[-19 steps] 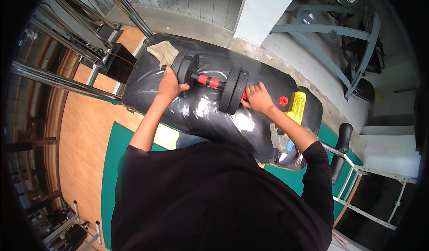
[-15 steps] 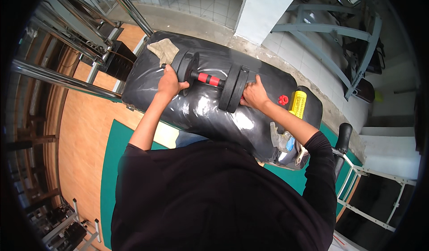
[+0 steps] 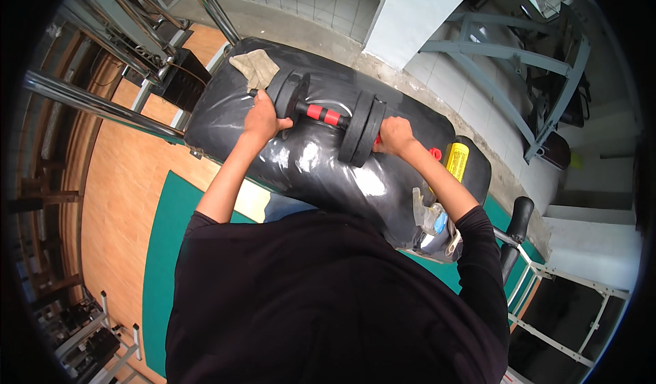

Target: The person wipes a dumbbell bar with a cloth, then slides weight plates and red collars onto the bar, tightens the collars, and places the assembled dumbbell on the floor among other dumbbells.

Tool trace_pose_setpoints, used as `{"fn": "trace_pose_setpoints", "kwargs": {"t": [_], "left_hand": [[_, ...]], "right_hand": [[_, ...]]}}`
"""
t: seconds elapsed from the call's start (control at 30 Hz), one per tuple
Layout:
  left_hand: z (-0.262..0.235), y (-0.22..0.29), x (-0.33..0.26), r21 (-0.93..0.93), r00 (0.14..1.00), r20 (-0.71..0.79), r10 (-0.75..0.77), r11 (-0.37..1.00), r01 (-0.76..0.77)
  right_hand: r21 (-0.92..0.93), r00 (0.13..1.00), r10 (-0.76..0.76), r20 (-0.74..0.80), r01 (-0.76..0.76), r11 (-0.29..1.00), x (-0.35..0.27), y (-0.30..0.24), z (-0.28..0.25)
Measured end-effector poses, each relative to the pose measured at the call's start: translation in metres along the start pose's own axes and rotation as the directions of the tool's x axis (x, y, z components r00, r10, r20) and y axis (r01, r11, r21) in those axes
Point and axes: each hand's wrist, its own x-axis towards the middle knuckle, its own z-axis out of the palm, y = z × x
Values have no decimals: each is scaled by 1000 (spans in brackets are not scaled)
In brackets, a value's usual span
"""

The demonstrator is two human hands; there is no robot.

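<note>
A black dumbbell (image 3: 323,114) with a red-and-black grip and round plates at both ends rests on a shiny black padded bench (image 3: 307,179). My left hand (image 3: 262,119) is closed around the outer side of its left plates, beside the bare bar end. At the opposite end, my right hand (image 3: 396,136) is closed on a red collar nut (image 3: 377,139), mostly hidden by the fingers against the right plates. A second red collar nut (image 3: 435,154) lies loose on the bench just beyond my right wrist.
A beige cloth (image 3: 255,68) lies at the bench's far left. Toward the right are a yellow cylinder (image 3: 456,160) and a clear plastic wrapper (image 3: 427,213). Metal gym posts (image 3: 102,107) stand on the left, a grey steel frame (image 3: 506,52) at the far right, and a black padded handle (image 3: 521,218) nearer.
My right hand has turned at the bar end, and its raised finger has curled in. My left hand stays on the left plates. The whole view has shifted slightly.
</note>
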Motion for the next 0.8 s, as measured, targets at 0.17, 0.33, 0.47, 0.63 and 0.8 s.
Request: {"fn": "trace_pose_setpoints", "kwargs": {"t": [0.17,0.33,0.47,0.63,0.8], "left_hand": [[1,0,0,-8,1000,-7,0,1000,0],[2,-1,-1,-30,1000,-20,15,999,-16],[-1,2,-1,2,1000,9,-16,1000,16],[-3,3,-5,-63,1000,-11,-17,998,16],[-1,-1,-1,-80,999,-3,47,996,-47]], "right_hand": [[10,999,-22,-23,22,1000,3,3,2],[123,995,-58,78,48,991,7,10,5],[489,954,-48,296,-109,865,-5,13,2],[300,975,76,208,-137,944,-26,48,1],[100,861,359,361,-419,903,-52,125,31]]}}
